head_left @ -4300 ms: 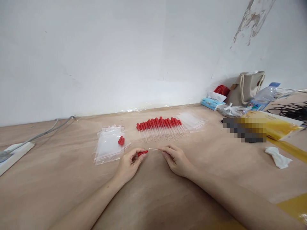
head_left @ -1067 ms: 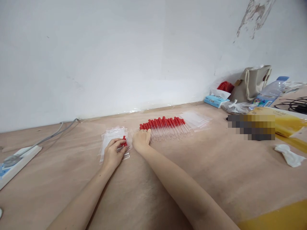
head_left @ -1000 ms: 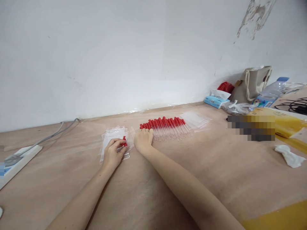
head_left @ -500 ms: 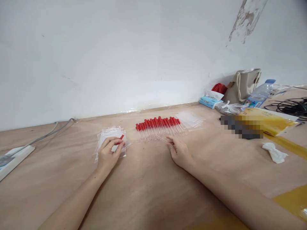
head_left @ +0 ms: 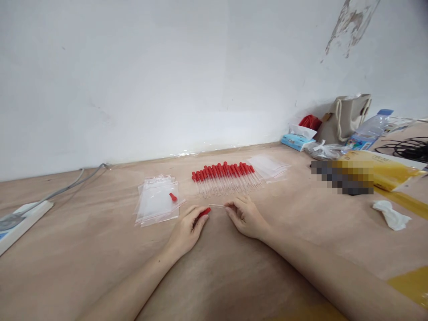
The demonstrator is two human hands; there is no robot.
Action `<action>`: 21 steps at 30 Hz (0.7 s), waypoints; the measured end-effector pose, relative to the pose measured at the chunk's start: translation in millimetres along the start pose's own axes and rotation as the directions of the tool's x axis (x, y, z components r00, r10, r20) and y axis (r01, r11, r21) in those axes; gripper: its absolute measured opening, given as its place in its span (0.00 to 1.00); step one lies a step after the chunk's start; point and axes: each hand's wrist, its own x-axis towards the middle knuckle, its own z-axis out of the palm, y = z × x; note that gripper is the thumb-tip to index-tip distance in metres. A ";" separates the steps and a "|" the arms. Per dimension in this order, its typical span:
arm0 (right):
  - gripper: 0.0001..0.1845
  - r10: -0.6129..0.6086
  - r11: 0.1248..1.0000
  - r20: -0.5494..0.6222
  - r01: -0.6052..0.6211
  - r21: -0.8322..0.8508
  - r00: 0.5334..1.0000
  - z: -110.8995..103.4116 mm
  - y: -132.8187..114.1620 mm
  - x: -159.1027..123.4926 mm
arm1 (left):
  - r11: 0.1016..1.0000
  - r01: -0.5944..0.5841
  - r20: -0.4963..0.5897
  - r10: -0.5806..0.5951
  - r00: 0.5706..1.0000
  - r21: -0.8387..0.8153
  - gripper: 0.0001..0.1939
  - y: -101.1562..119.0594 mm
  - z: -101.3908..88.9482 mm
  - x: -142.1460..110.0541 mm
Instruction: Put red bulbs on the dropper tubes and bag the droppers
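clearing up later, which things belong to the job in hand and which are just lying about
Likely the job:
red bulb-shaped cap in left hand
thin clear tube in right hand
row of red-capped clear tubes
loose red cap on flat clear plastic bags

Probably lying about:
blue tissue pack
beige cloth bag
crumpled white tissue

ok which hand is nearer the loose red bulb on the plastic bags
Left. The left hand is just right of the loose red bulb and nearer the camera; the right hand is farther right.
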 end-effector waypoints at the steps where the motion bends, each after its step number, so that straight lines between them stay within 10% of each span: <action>1: 0.06 -0.004 1.000 0.006 0.005 -0.004 1.000 0.0 0.2 0.1 | 1.000 0.007 -0.004 -0.007 1.000 -0.004 0.10 -0.4 -0.1 -0.1; 21: 0.09 -0.087 0.996 0.093 0.084 0.036 0.992 -1.7 -1.0 1.7 | 1.000 0.022 -0.043 -0.022 0.999 -0.008 0.11 -8.6 2.3 -6.2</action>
